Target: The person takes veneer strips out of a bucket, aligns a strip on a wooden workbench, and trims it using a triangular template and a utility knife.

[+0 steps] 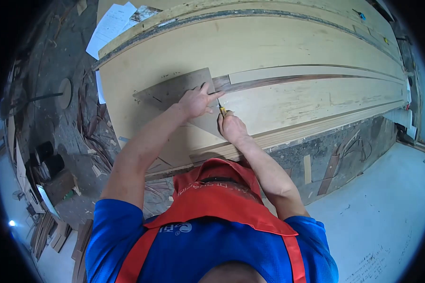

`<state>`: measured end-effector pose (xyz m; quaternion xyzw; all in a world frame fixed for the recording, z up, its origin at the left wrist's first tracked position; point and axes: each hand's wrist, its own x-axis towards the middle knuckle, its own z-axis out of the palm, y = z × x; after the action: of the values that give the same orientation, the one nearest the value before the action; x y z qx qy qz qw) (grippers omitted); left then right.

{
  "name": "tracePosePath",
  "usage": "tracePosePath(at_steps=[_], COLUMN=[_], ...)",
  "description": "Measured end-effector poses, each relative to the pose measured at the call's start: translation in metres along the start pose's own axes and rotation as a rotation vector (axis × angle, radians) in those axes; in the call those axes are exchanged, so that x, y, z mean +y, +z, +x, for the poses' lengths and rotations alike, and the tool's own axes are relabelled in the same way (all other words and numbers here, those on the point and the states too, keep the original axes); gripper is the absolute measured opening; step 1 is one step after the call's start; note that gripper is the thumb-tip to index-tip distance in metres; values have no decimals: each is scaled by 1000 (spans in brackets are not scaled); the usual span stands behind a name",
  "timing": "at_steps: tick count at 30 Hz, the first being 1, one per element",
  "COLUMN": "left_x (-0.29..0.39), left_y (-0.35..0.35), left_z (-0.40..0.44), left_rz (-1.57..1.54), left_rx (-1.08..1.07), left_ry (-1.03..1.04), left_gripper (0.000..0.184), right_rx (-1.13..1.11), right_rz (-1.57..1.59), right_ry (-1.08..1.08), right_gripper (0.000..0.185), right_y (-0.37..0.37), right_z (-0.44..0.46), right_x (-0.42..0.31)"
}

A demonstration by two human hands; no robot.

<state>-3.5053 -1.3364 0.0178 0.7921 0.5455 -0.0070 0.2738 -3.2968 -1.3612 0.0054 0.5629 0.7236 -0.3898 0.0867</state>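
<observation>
My left hand (197, 101) lies with its fingers spread, pressing on a thin grey-brown triangular sheet (174, 88) on the wooden worktop (269, 42). Just right of it, my right hand (233, 127) is closed around a yellow and black knife (222, 110). The knife's tip points up at the sheet's right edge, close to my left fingers. A long dark brown veneer strip (278, 81) runs to the right from beside the sheet, with a pale strip (269, 74) along its upper side.
White papers (109, 29) lie at the worktop's upper left. A long raised strip (250, 13) crosses the far side. A small blue object (362, 16) lies at the upper right. Brown scraps (87, 127) litter the floor on the left.
</observation>
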Motion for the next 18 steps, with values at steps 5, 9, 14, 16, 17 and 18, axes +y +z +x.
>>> tracePosePath(at_steps=[5,9,14,16,17,18], left_x=[1,11,14,12,10,6], left_y=[-2,-17,-16,-15,-13,-14], left_z=[4,5,3,7,6,5], left_rz=[-2,-36,-55,-41,-36,-33], left_rx=[-71,-181,-192,-146,-129,-124], left_ry=[4,-94,-122,-96,-85,-91], left_gripper=[76,76,75,75,75,75], right_rx=[0,-8,-14,-13,-18,-17], right_rz=[2,-18,16,2,-4,-5], right_ry=[0,4,-18,-12,-6,-14], right_gripper=[41,40,42,42,42,42], right_y=[-1,-1,-1,-4,-2,-1], right_z=[-1,0,-7,-4,-5,-2], right_x=[-1,-1,-1,1,0,-2])
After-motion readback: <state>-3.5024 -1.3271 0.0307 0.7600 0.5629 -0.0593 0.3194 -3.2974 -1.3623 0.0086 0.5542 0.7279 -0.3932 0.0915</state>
